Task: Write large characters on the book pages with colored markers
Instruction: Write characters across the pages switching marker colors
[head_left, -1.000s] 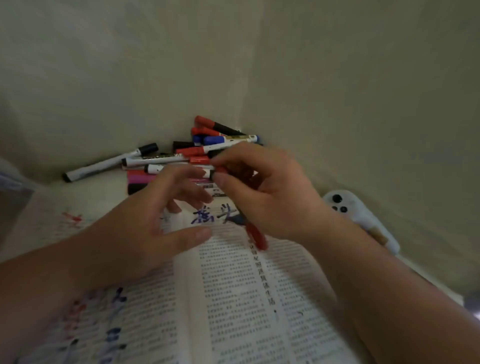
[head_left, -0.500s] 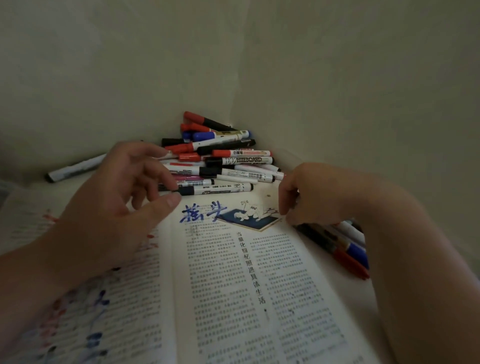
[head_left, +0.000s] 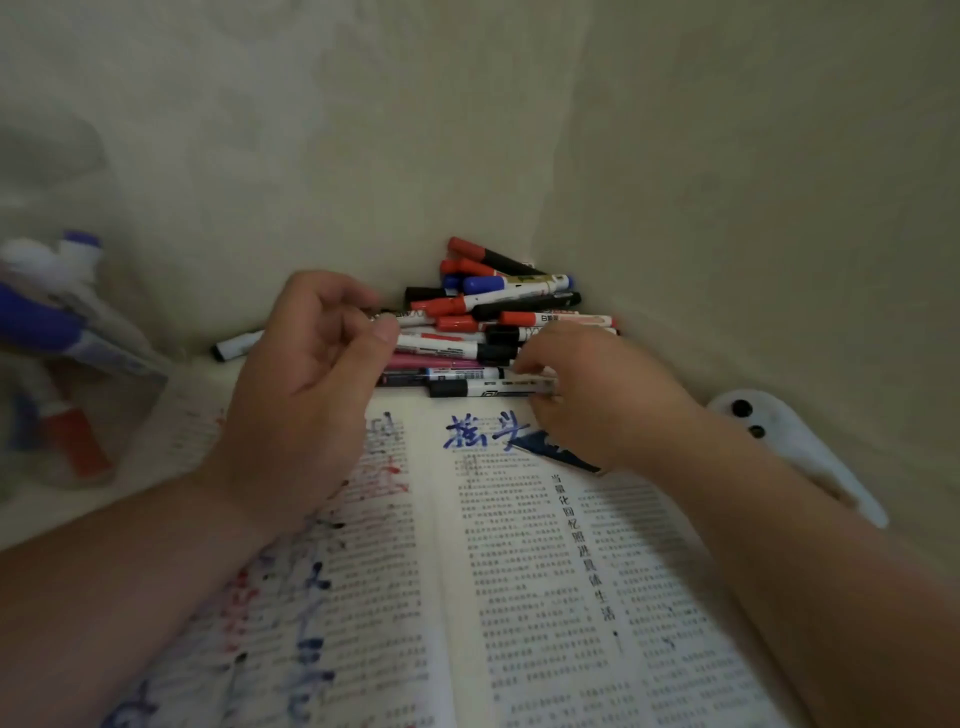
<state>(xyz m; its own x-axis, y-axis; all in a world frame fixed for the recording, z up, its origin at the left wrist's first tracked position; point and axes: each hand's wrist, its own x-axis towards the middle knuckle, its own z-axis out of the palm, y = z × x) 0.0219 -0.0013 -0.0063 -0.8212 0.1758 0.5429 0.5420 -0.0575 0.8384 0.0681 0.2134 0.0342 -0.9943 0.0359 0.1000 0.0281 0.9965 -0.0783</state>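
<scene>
Pinches with the right hand at the pile of markers, just past the top of the open book. Curls its fingers and thumb round the white end of the black-capped marker. Lies flat, that marker, at the near side of the pile, black cap pointing away from the right fingers toward the left hand.

Holds the left hand up over the left page, palm turned toward the right hand. Bends those fingers loosely, thumb tip close under the first fingertip, right at a white marker in the pile. Hard to tell if pinching that marker or only touching it.

Just below the right fingers: big blue characters on the right page, beside a small dark blue picture partly under the hand. Below the left wrist: red and blue marks all over the left page.

Far to the left of the left fingers: a clear pot with more markers in it, all blurry. To the right of the right wrist: a white thing with two black dots, down by the wall.
</scene>
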